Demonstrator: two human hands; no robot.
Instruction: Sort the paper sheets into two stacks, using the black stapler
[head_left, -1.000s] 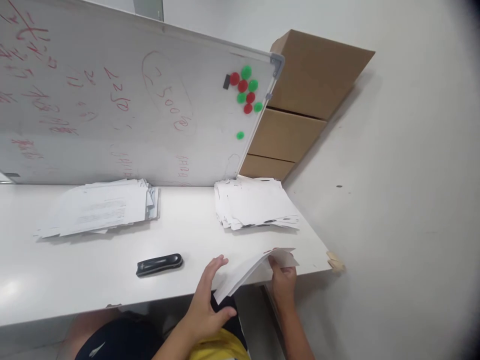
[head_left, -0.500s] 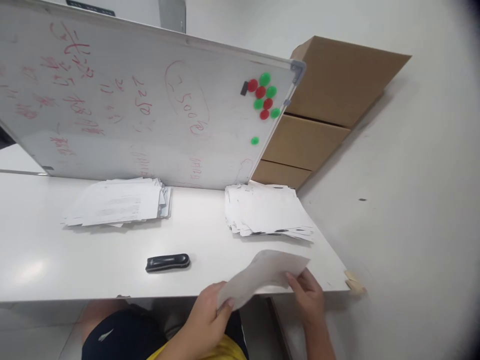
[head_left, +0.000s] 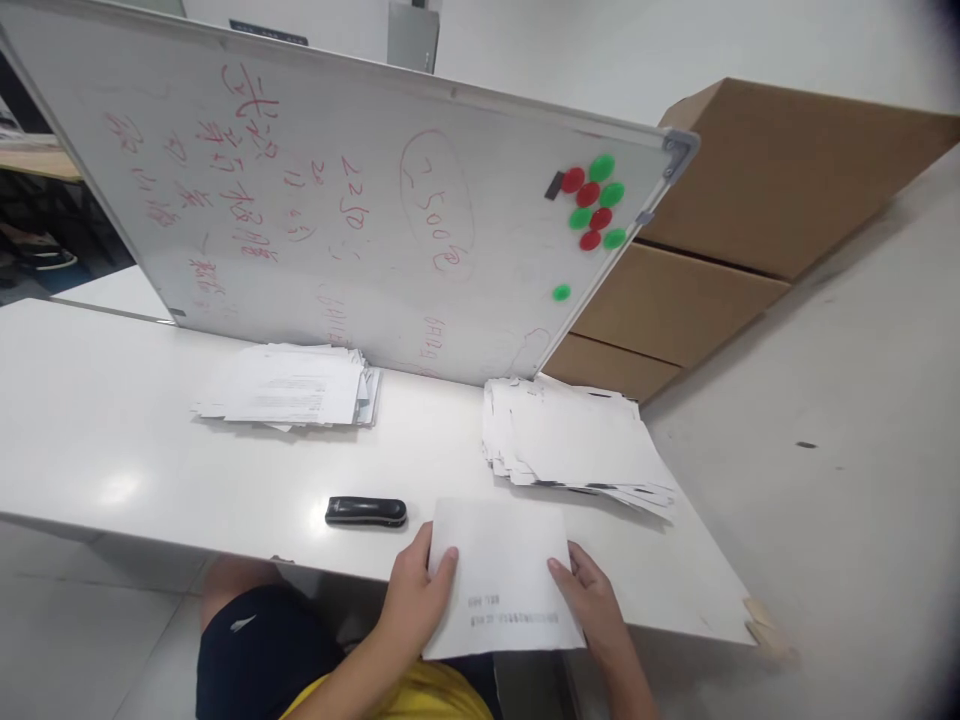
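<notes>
We hold the paper (head_left: 501,560), fingers (head_left: 447,570) of left hand (head_left: 412,598) and right hand (head_left: 598,608) pinching its opposite sides at the near edge of the tabletop (head_left: 435,440), not yet laid down, stapler (head_left: 366,512) untouched.

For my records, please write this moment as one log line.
left hand: grips paper; right hand: grips paper; stapler: on table

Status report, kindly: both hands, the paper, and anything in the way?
Left hand, right hand: gripping opposite sides of printed paper. Paper over near edge of table. Black stapler nearby, not blocking.
</notes>
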